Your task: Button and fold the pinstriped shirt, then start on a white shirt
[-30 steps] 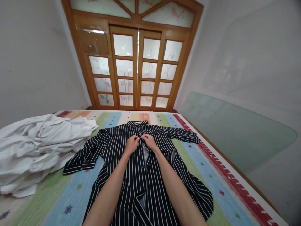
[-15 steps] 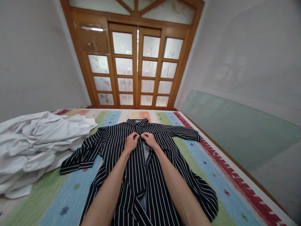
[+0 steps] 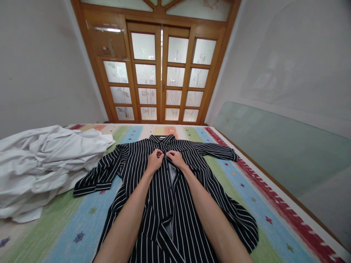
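A black shirt (image 3: 137,157) with white stripes lies spread out, collar at the far end and sleeves out to both sides. Its front gapes below my hands, where a few dark buttons show on the left edge. My left hand (image 3: 155,160) pinches the front edge at chest height. Close beside it, my right hand (image 3: 176,158) pinches the other edge of the opening, fingertips nearly touching those of the left. Whatever small part sits between the fingertips is hidden.
Under the shirt is a colourful striped bedspread (image 3: 82,219). A crumpled white cloth (image 3: 55,160) is heaped at the left, next to the shirt's sleeve. A pale green headboard-like panel (image 3: 274,142) runs along the right wall. Wooden glazed doors (image 3: 161,73) stand beyond the bed.
The whole view has shifted slightly. Both hands stay at the same place on the shirt's front, with only small finger movements.
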A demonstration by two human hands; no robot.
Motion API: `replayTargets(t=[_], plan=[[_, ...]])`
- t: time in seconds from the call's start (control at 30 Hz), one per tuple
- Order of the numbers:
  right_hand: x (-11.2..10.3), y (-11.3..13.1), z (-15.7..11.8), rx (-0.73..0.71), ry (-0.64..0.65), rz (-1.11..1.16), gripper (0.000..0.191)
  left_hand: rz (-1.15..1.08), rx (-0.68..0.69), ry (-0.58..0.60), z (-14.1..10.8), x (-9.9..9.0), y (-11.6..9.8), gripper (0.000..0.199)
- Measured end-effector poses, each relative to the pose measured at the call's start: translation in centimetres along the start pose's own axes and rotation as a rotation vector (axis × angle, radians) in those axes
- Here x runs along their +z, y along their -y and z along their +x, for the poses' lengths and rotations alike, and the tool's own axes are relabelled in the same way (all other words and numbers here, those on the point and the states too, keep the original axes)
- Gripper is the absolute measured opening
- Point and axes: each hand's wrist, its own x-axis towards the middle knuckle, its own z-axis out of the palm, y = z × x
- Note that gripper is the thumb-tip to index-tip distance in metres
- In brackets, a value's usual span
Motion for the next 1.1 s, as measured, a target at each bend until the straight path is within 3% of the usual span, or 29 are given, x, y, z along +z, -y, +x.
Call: replayTargets(t=[0.33,0.53,1.1], plan=[[0.0,0.4,-0.1,0.015,-0.015,0.024,0.021,0.022,-0.012,-0.004,-0.1,-0.3,-0.7,0.006],[-0.1,0.5,-0.2,-0.028,-0.007,-0.036,0.02,0.068,-0.004,-0.032,0.1,-0.2,-0.7,0.024],[-0.2,0.2,-0.2,-0.007,-0.01,-0.019,0.012,0.05,0.02,0.004,0.5,-0.4,0.3,0.019]])
